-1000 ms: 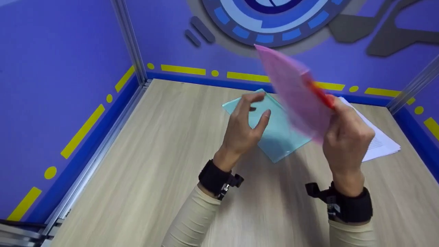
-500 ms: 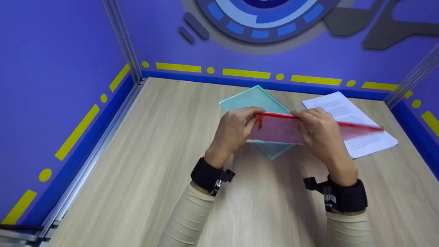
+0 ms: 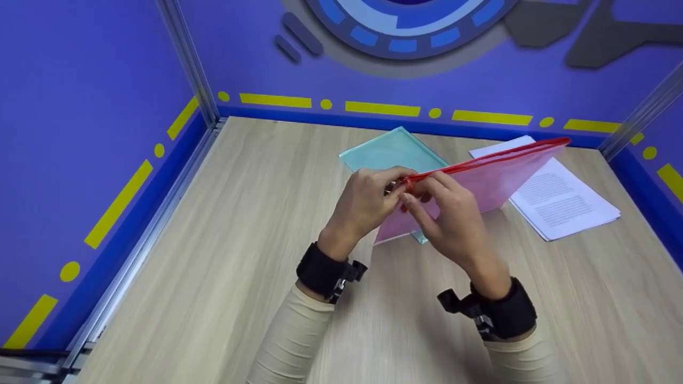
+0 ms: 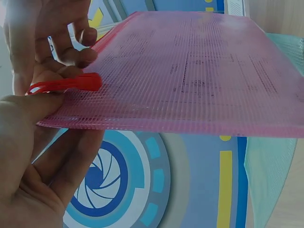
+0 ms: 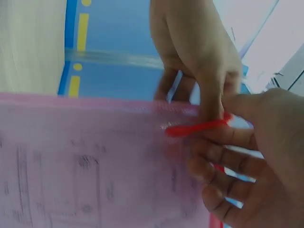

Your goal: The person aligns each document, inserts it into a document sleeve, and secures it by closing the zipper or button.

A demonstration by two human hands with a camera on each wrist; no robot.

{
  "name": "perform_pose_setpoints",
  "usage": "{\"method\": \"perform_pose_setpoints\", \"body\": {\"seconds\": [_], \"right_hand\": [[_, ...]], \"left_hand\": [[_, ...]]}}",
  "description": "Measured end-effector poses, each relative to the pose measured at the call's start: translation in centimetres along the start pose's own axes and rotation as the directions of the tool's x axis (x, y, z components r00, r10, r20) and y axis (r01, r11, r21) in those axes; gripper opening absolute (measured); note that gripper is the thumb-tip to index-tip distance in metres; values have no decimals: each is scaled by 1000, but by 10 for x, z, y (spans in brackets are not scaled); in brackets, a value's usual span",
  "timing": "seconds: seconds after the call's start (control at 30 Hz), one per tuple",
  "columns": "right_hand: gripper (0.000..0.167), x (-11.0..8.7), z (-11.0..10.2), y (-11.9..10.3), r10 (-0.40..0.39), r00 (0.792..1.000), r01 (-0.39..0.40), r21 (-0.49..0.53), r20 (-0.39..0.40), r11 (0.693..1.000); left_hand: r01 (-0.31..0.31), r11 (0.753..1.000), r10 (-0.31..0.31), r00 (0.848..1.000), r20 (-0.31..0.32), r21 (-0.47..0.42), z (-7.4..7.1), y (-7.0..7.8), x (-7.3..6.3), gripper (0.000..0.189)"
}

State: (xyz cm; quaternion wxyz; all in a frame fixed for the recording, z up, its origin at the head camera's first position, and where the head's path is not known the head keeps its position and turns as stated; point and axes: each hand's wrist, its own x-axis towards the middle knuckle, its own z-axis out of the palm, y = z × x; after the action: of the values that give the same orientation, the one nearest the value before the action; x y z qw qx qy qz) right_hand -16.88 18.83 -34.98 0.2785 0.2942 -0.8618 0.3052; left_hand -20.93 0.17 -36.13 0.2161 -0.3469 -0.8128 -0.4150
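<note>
A pink mesh zip pouch (image 3: 496,184) with a red zipper (image 3: 507,154) along its top edge is held up over the table, slanting up to the right. Printed markings show through its mesh in both wrist views. My left hand (image 3: 363,202) pinches the pouch's near left corner at the zipper's end. There, a red zipper pull (image 4: 88,81) sticks out over the mesh. My right hand (image 3: 453,218) has thumb and forefinger together at that pull, pinching it, while its other fingers lie curled against the pouch.
A teal mesh pouch (image 3: 397,152) lies on the wooden table (image 3: 256,224) behind the hands, partly covered by the pink one. To the right rests a stack of printed sheets (image 3: 571,202). Blue panels (image 3: 299,80) with metal posts enclose the table's back and sides.
The pink pouch swung down from upright in the right hand. My left hand took hold of its corner, then my right hand slid left along the zipper to the pull as the far end rose.
</note>
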Motion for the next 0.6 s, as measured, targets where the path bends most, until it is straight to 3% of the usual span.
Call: {"method": "perform_pose_setpoints", "body": {"seconds": [0.17, 0.6], "right_hand": [[15, 0, 7, -2, 21, 998, -19, 29, -67, 999], [5, -1, 11, -4, -40, 981, 31, -47, -192, 998]], "left_hand": [[-8, 1000, 9, 1000, 29, -7, -2, 3, -2, 23], [32, 998, -27, 995, 96, -49, -4, 1, 0, 22]]}}
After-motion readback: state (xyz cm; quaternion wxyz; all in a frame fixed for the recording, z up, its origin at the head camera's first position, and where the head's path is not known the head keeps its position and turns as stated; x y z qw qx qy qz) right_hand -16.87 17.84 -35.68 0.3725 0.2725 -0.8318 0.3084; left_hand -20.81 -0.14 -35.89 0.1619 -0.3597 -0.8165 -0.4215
